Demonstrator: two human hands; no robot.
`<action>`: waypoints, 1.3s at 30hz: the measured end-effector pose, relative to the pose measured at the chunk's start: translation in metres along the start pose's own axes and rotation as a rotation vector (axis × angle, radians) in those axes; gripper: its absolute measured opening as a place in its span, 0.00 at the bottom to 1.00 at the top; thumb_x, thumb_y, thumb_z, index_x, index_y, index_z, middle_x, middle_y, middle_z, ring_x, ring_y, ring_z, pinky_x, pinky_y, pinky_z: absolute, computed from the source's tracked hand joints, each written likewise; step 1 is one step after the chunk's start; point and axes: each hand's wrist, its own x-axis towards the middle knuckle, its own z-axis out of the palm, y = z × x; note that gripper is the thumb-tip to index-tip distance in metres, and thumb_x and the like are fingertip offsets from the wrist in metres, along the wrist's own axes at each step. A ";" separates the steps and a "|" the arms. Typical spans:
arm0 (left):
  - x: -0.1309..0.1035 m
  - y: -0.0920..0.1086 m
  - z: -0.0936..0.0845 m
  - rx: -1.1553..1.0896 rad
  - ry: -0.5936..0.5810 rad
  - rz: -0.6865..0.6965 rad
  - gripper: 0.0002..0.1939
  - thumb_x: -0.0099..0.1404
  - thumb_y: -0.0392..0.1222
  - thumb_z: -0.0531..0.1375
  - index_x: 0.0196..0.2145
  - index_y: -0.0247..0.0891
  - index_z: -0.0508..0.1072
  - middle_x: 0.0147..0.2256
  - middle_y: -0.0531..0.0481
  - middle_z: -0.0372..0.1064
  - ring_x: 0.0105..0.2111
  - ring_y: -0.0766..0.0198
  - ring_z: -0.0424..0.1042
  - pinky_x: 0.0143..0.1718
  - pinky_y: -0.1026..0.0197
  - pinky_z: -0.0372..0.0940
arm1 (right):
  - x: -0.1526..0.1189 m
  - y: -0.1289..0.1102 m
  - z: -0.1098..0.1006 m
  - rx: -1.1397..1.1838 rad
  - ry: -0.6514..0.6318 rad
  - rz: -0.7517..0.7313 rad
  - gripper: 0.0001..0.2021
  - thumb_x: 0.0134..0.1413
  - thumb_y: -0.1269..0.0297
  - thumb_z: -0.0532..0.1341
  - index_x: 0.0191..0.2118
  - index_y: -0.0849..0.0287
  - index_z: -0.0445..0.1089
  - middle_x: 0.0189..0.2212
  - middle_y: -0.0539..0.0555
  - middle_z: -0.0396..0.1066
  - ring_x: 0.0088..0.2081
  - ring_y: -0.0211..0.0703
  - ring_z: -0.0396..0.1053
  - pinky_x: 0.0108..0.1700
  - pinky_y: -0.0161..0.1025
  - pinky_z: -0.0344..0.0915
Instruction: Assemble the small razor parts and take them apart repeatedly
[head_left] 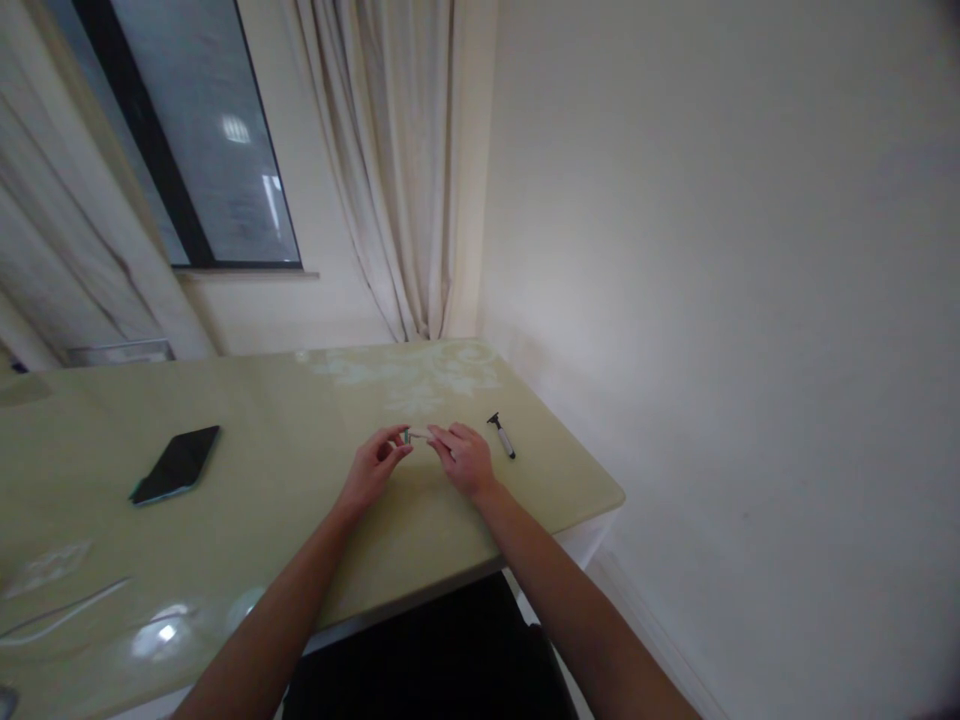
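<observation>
Above the pale green tabletop (262, 540), my two hands are close together. My left hand (373, 465) pinches a small green item (407, 436) between thumb and fingertips. My right hand (463, 457) has its fingers closed on a thin whitish piece (420, 433) that reaches toward the green item; the two look joined or touching, too small to tell which. A razor (503, 437) with a black head and a grey handle lies on the table just right of my right hand.
A dark tablet or phone (178, 465) lies to the left. White cables (64, 612) and a clear plastic piece (49, 568) are at the far left. The wall (720, 350) runs along the table's right side; curtains (397, 170) hang behind it.
</observation>
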 end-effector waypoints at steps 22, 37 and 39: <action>0.000 -0.003 0.001 0.016 -0.013 -0.001 0.21 0.62 0.52 0.64 0.49 0.38 0.77 0.31 0.54 0.68 0.24 0.68 0.61 0.26 0.65 0.58 | 0.000 0.001 0.004 0.018 0.025 -0.019 0.18 0.72 0.53 0.55 0.57 0.52 0.76 0.35 0.55 0.75 0.39 0.42 0.70 0.43 0.35 0.62; 0.000 -0.002 -0.001 0.028 0.004 0.008 0.21 0.63 0.52 0.64 0.50 0.38 0.76 0.31 0.54 0.67 0.23 0.69 0.60 0.26 0.65 0.58 | 0.000 -0.003 0.002 -0.017 0.006 0.011 0.17 0.72 0.53 0.56 0.56 0.51 0.76 0.35 0.55 0.75 0.39 0.43 0.71 0.42 0.35 0.62; 0.000 -0.002 0.000 0.033 -0.004 0.014 0.20 0.63 0.52 0.64 0.49 0.38 0.77 0.31 0.54 0.68 0.23 0.69 0.61 0.25 0.65 0.58 | 0.000 -0.002 0.002 -0.031 0.016 0.060 0.17 0.72 0.54 0.55 0.55 0.52 0.76 0.35 0.55 0.75 0.39 0.43 0.71 0.42 0.35 0.62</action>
